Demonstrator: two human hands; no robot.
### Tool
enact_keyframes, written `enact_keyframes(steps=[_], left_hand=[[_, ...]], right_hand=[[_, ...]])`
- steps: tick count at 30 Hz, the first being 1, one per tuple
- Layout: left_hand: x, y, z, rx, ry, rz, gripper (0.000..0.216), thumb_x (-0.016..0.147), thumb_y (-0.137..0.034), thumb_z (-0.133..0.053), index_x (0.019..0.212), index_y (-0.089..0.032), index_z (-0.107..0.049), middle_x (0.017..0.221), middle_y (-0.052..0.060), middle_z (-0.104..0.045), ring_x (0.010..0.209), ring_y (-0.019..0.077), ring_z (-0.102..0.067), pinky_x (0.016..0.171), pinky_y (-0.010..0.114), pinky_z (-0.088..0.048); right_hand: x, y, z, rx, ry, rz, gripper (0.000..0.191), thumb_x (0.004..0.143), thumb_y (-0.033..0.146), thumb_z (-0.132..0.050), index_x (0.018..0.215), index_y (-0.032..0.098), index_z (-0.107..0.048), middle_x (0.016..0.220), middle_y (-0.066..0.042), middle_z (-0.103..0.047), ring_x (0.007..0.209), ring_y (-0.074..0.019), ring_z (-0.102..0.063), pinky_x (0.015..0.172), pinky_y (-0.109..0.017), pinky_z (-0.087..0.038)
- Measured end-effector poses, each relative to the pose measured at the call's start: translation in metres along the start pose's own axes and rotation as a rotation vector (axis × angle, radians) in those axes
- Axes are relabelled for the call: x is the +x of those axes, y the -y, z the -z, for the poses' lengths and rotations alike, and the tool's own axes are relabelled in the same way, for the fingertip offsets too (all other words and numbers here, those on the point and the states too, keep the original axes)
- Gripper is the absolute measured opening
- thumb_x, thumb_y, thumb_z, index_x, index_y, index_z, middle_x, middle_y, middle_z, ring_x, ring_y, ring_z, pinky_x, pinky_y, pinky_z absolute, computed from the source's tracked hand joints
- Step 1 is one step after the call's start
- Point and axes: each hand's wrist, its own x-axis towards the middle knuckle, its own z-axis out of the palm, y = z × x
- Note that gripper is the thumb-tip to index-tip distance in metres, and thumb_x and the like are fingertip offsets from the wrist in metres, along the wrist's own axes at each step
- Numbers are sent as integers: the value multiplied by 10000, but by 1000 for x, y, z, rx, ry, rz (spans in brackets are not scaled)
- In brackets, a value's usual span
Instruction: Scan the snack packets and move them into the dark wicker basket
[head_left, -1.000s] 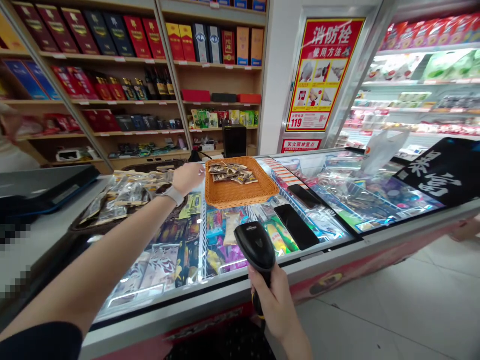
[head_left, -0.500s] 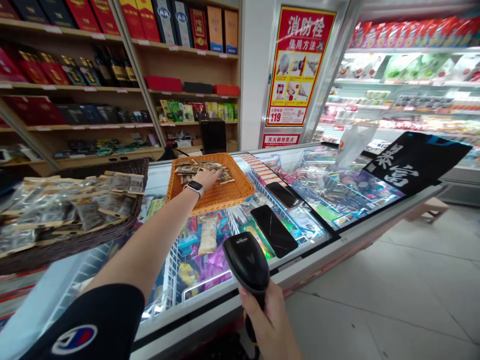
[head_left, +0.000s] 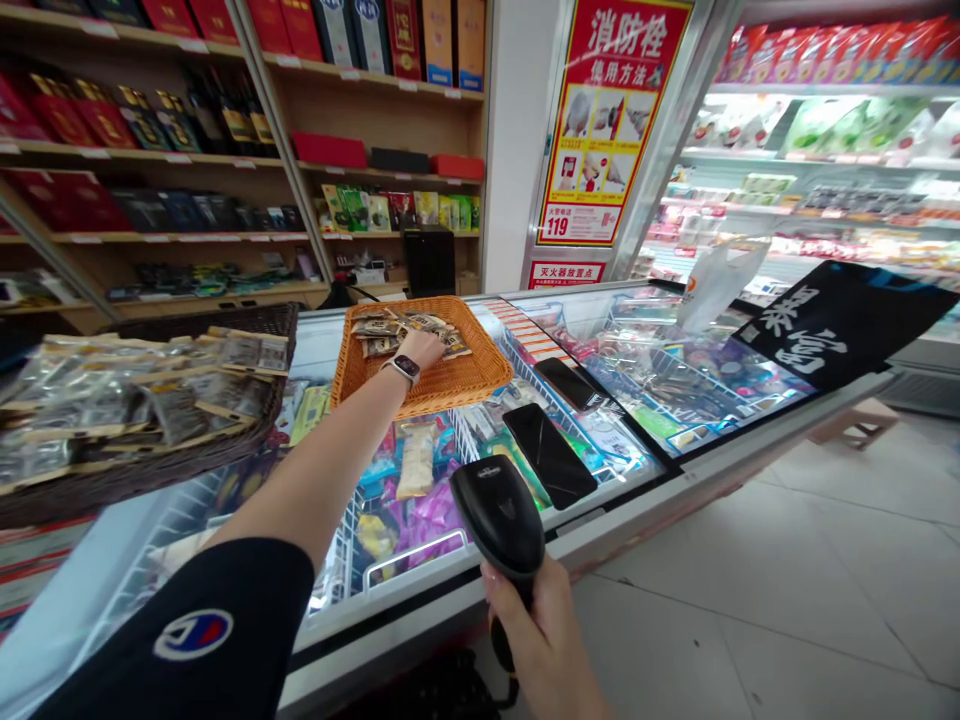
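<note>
Small dark packets (head_left: pixel 390 328) fill the far basket (head_left: pixel 457 380); left hand (head_left: pixel 421 349) rests on them, grip unclear. Right hand (head_left: pixel 541 620) clasps the scanner (head_left: pixel 499 515).

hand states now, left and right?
Left hand: on the packets in the basket; grip cannot be told.
Right hand: closed on the scanner.

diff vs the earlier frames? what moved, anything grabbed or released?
The left hand went from the near-left edge of the orange basket forward into it, and now rests on the snack packets; whether its fingers have closed on one cannot be seen. The view swung right, so the dark basket sits closer at left. Unchanged: the right hand grips the scanner, and two phones lie on the freezer lid.
</note>
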Motion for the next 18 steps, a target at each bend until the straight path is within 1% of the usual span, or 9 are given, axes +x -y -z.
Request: enact_keyframes(steps=[2, 5, 8, 11, 14, 16, 18], left_hand=[[0, -2, 2, 0, -4, -9, 403, 953, -22, -354, 1010, -33, -753, 1052, 272, -737, 1100, 384, -686, 894, 475, -490], [0, -2, 3, -7, -18, -18, 399, 948, -25, -365, 996, -25, -760, 1037, 274, -731, 1078, 379, -685, 887, 469, -484], [-3, 1, 4, -20, -50, -17, 367, 950, -74, -411, 1067, -40, -758, 1122, 269, -705, 1089, 361, -665, 883, 442, -482], [-10, 6, 9, -63, -163, -10, 327, 953, -180, -485, 1122, -83, -749, 1229, 236, -656, 1168, 337, -613, 915, 406, -482], [-21, 14, 19, -179, -291, 29, 319, 970, -228, -476, 1102, -112, -743, 1252, 203, -652, 1197, 319, -587, 993, 412, -465], [-33, 20, 27, -312, -328, 81, 347, 998, -231, -429, 1146, -120, -723, 1226, 181, -689, 1165, 304, -612, 1014, 414, -462], [-50, 28, 37, -484, -350, 133, 371, 1020, -249, -405, 1205, -121, -701, 1179, 160, -729, 1105, 285, -653, 986, 385, -482]], right_hand=[[-1, -2, 0, 0, 1, 25, 440, 939, 609, -644, 897, 187, -761, 746, -69, -705, 749, -264, -665, 657, -311, -539], [-1, -4, 2, -10, 27, 21, 433, 939, 611, -645, 812, 206, -731, 673, -50, -669, 679, -249, -655, 607, -297, -518], [1, -3, 3, -1, 65, 11, 435, 953, 612, -621, 835, 208, -732, 644, -38, -652, 652, -241, -644, 591, -290, -507], [4, 2, 2, 2, 69, 25, 444, 955, 610, -619, 896, 189, -748, 664, -39, -669, 670, -237, -647, 599, -282, -508], [3, 10, 0, 0, 97, 45, 439, 975, 581, -606, 958, 168, -753, 697, -42, -690, 684, -229, -653, 614, -275, -506], [2, 15, -3, 6, 141, 51, 441, 992, 568, -581, 980, 160, -748, 703, -41, -691, 678, -224, -650, 629, -278, -501], [-1, 19, -6, 19, 166, 61, 451, 998, 569, -566, 995, 156, -746, 710, -43, -692, 677, -222, -650, 646, -285, -500]])
